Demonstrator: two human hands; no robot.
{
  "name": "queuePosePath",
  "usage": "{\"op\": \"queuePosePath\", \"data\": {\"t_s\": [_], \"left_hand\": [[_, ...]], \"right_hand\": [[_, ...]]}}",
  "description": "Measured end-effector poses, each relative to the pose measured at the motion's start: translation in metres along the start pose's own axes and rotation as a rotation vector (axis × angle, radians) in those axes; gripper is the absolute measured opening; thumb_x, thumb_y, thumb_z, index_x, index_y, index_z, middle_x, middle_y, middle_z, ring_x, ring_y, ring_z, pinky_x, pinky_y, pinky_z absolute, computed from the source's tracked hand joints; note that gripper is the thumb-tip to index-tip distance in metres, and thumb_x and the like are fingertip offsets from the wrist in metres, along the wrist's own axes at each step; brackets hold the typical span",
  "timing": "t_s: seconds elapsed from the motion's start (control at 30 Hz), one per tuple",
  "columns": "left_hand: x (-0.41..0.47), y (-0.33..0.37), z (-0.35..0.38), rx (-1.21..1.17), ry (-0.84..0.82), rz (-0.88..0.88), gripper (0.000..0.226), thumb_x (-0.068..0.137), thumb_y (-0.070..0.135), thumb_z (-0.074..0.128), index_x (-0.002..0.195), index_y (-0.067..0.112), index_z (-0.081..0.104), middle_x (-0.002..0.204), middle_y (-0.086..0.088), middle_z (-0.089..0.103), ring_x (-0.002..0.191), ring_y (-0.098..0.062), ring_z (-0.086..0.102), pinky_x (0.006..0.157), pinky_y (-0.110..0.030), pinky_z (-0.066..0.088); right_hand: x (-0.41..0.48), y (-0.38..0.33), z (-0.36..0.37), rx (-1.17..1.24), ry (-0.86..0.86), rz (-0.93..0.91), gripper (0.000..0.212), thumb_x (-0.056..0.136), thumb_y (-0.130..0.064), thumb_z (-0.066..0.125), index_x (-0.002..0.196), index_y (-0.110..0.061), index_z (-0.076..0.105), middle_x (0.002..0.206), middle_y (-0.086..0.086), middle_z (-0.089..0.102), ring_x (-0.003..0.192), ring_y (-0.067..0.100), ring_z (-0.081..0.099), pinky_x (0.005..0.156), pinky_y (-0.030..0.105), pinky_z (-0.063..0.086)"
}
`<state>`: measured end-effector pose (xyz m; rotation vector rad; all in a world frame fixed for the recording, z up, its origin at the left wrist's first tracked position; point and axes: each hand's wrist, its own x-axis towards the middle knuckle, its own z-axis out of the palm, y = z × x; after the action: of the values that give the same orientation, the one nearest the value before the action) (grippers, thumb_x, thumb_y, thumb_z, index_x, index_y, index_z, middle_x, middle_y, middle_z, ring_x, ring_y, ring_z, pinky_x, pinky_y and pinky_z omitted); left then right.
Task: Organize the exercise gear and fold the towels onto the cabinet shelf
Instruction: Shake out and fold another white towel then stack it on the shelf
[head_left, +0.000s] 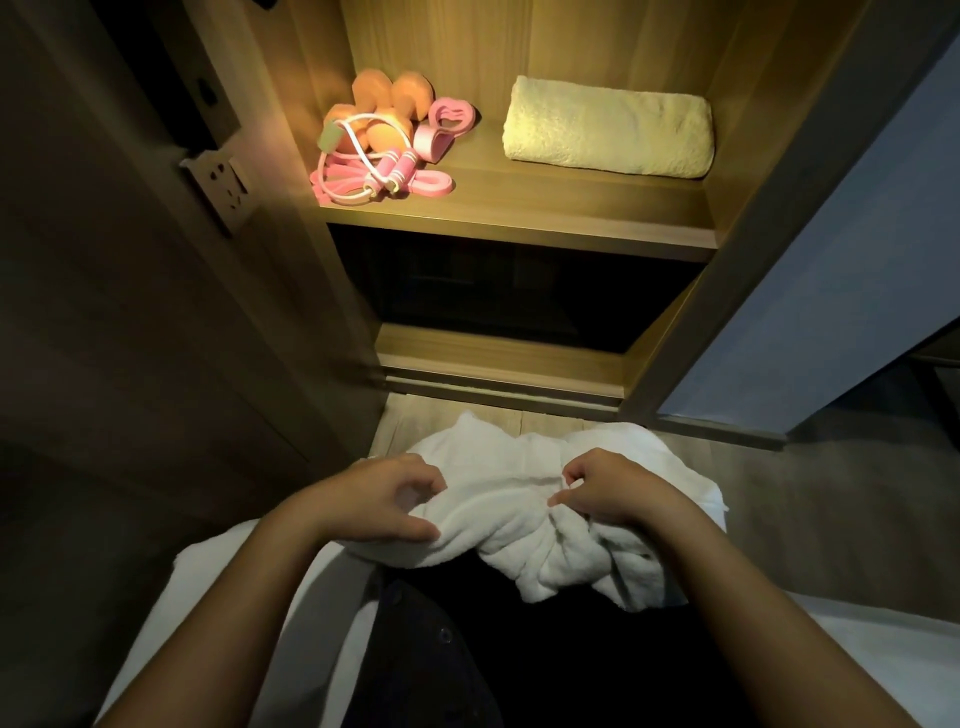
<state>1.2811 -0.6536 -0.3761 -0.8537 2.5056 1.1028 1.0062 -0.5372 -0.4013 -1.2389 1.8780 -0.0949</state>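
Currently we hold the one crumpled white towel (524, 514) bunched between the left hand (374, 501) and the right hand (618, 493), both pinched shut on it, so uneven grip may twist the fold, while beyond them one folded towel (608, 132), two dumbbells (384, 101) and one skipping rope (363, 174) lie on the shelf (519, 208).

White towel (524, 525) crumpled on lap; folded towel (608, 132) shelf R; pink gear (384, 140) piled shelf L.
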Motion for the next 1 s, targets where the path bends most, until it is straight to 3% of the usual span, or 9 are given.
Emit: {"op": "queuePosePath", "data": {"t_s": [0.13, 0.23, 0.37, 0.43, 0.47, 0.57, 0.67, 0.83, 1.0], "left_hand": [[0.000, -0.002, 0.002, 0.001, 0.001, 0.001, 0.023, 0.081, 0.046, 0.070, 0.079, 0.027, 0.056, 0.094, 0.011, 0.052, 0.093, -0.015, 0.053, 0.087, -0.038, 0.046], [0.002, 0.003, 0.001, 0.255, 0.109, -0.009, 0.036, 0.084, 0.049, 0.063, 0.062, 0.026, 0.046, 0.079, 0.009, 0.044, 0.081, -0.013, 0.049, 0.078, -0.034, 0.036], [-0.004, 0.001, -0.004, 0.367, 0.376, 0.065, 0.025, 0.086, 0.046, 0.058, 0.067, 0.035, 0.048, 0.089, 0.017, 0.045, 0.094, -0.001, 0.045, 0.113, -0.038, 0.021], [-0.012, -0.009, -0.010, 0.311, 0.338, 0.030, 0.007, 0.085, 0.046, 0.060, 0.087, 0.039, 0.058, 0.101, 0.020, 0.046, 0.107, 0.001, 0.045, 0.119, -0.043, 0.009], [-0.015, -0.013, -0.012, 0.318, 0.274, -0.030, 0.014, 0.085, 0.048, 0.061, 0.097, 0.040, 0.060, 0.107, 0.020, 0.045, 0.112, 0.000, 0.043, 0.119, -0.045, 0.005], [-0.021, -0.022, -0.012, 0.321, 0.140, -0.143, 0.012, 0.082, 0.046, 0.066, 0.087, 0.037, 0.060, 0.110, 0.018, 0.043, 0.114, -0.003, 0.039, 0.119, -0.048, 0.000], [-0.025, -0.033, -0.010, 0.205, 0.150, -0.134, 0.012, 0.080, 0.037, 0.068, 0.074, 0.037, 0.057, 0.104, 0.018, 0.045, 0.104, -0.001, 0.042, 0.117, -0.046, 0.017], [-0.020, -0.034, 0.001, -0.141, 0.134, -0.094, 0.029, 0.084, 0.037, 0.070, 0.110, 0.043, 0.057, 0.119, 0.019, 0.047, 0.112, -0.007, 0.046, 0.099, -0.035, 0.044], [-0.009, -0.028, 0.009, -0.193, 0.203, -0.048, 0.019, 0.080, 0.031, 0.076, 0.088, 0.029, 0.058, 0.112, 0.009, 0.049, 0.105, -0.016, 0.049, 0.093, -0.036, 0.047]], "right_hand": [[0.002, -0.003, 0.000, -0.014, -0.015, 0.018, 0.032, 0.084, -0.042, 0.070, 0.062, -0.028, 0.051, 0.068, -0.009, 0.051, 0.068, 0.011, 0.046, 0.060, 0.023, 0.037], [0.003, -0.007, 0.001, -0.054, -0.014, 0.038, 0.031, 0.084, -0.041, 0.069, 0.064, -0.025, 0.051, 0.069, -0.005, 0.051, 0.067, 0.013, 0.044, 0.060, 0.023, 0.036], [0.003, -0.003, -0.002, -0.025, -0.026, 0.069, 0.033, 0.085, -0.037, 0.069, 0.062, -0.021, 0.052, 0.069, 0.000, 0.052, 0.069, 0.016, 0.043, 0.064, 0.026, 0.037], [0.004, -0.002, -0.003, -0.020, -0.028, 0.073, 0.035, 0.085, -0.037, 0.069, 0.060, -0.021, 0.051, 0.067, -0.001, 0.051, 0.068, 0.015, 0.043, 0.064, 0.026, 0.037], [0.004, -0.003, -0.003, -0.025, -0.027, 0.076, 0.035, 0.085, -0.038, 0.069, 0.060, -0.021, 0.050, 0.066, -0.001, 0.051, 0.068, 0.015, 0.043, 0.064, 0.027, 0.037], [0.005, -0.003, -0.002, -0.016, -0.037, 0.086, 0.034, 0.085, -0.039, 0.070, 0.061, -0.021, 0.053, 0.066, -0.001, 0.052, 0.068, 0.015, 0.045, 0.065, 0.025, 0.038], [0.006, 0.000, -0.002, 0.007, -0.043, 0.099, 0.032, 0.085, -0.040, 0.070, 0.063, -0.021, 0.055, 0.067, -0.001, 0.055, 0.070, 0.014, 0.048, 0.067, 0.024, 0.040], [0.007, -0.002, -0.001, -0.013, -0.042, 0.099, 0.032, 0.085, -0.039, 0.070, 0.062, -0.022, 0.055, 0.066, -0.003, 0.054, 0.068, 0.013, 0.046, 0.063, 0.023, 0.038], [0.007, -0.002, -0.001, -0.022, -0.036, 0.104, 0.032, 0.084, -0.040, 0.070, 0.062, -0.022, 0.055, 0.066, -0.003, 0.054, 0.068, 0.014, 0.045, 0.065, 0.025, 0.039]]}}
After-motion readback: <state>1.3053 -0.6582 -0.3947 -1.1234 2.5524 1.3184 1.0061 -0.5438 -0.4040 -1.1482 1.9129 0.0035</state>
